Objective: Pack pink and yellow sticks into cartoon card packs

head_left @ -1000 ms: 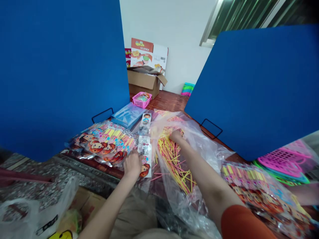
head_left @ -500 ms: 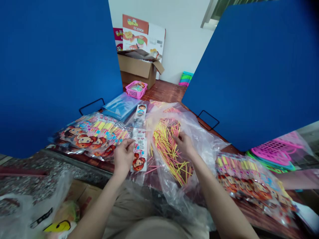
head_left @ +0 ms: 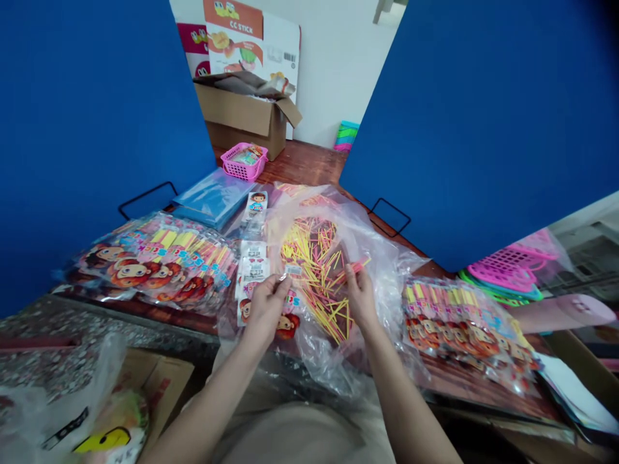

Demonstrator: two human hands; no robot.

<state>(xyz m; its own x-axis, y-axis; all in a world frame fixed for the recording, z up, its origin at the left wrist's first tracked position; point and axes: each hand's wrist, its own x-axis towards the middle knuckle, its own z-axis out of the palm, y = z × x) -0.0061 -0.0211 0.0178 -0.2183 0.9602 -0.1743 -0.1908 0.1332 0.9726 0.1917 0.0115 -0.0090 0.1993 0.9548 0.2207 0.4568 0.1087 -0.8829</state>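
My left hand (head_left: pixel 267 303) pinches the top edge of a small clear packet (head_left: pixel 289 326) printed with a red-haired cartoon figure. Between thumb and fingers of my right hand (head_left: pixel 360 296) is a small bunch of pink and yellow sticks (head_left: pixel 358 265). Below and between the hands, a heap of loose thin sticks (head_left: pixel 309 258) lies in a large open clear plastic bag (head_left: pixel 387 274). Left of the heap, by my left hand, is a stack of the same printed packets (head_left: pixel 252 269).
Filled stick packets (head_left: pixel 164 261) are piled at left, with another row (head_left: pixel 449 322) at right. Behind stand a pink basket (head_left: pixel 244 161), blue plastic sheets (head_left: pixel 213 196) and an open carton (head_left: pixel 236 113). Blue panels (head_left: pixel 483 129) flank the table. A person's forearm (head_left: pixel 565 314) shows at right.
My left hand has moved right from the stack, with a packet now in it. My right hand has lifted a bunch of sticks from the heap. The camera view has shifted.
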